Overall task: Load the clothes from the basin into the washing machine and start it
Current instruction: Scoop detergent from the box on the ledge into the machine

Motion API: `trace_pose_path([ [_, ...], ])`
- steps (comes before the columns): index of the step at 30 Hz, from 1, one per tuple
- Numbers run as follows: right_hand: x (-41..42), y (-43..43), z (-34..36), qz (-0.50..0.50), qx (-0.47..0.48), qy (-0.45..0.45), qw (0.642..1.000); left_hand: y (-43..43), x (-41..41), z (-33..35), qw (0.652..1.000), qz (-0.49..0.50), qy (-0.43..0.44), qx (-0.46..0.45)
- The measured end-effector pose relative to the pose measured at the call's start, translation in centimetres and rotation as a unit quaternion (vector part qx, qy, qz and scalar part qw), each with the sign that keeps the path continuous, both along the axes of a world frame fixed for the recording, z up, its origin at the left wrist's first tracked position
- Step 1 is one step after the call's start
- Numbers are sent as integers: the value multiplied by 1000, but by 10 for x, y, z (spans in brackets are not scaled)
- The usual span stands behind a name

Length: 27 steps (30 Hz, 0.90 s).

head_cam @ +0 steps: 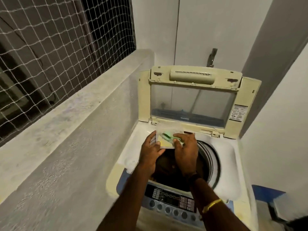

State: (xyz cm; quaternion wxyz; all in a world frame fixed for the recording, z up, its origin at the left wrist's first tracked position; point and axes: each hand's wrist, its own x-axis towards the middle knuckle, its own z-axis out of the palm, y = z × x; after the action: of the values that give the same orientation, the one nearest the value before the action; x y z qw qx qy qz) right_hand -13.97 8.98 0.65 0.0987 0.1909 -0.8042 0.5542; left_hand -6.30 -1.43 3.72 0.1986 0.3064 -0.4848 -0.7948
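A top-loading washing machine point(230, 147) stands before me with its lid point(191, 100) folded up against the wall. Dark clothes point(168, 170) fill the drum. Above the drum's far left rim, both hands hold a clear plastic detergent tray point(166, 130) with a green part inside. My left hand point(150, 147) grips its left side. My right hand point(185, 147) holds its right side from above. The control panel point(170, 199) with round buttons runs along the machine's near edge. No basin is in view.
A concrete parapet point(75, 122) runs close along the machine's left, with white netting point(50, 47) above it. A tap point(212, 57) is on the wall behind the lid. A white wall point(283, 130) closes the right side. Something blue point(265, 194) sits at the lower right.
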Motion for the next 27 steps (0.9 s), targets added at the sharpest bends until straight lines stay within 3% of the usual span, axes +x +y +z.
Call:
trace_pose_path([
  [10, -30, 12, -31, 9, 56, -15, 998, -5, -30, -10, 997, -71, -5, 3],
  [16, -46, 7, -17, -47, -17, -27, 998, -25, -51, -16, 995, -97, 5, 14],
  [20, -53, 1, -18, -91, 31, -15, 995, -39, -61, -19, 995, -101, 2, 3],
  [27, -36, -14, -25, -81, 75, -50, 993, -51, -64, -30, 995, -101, -1, -15],
])
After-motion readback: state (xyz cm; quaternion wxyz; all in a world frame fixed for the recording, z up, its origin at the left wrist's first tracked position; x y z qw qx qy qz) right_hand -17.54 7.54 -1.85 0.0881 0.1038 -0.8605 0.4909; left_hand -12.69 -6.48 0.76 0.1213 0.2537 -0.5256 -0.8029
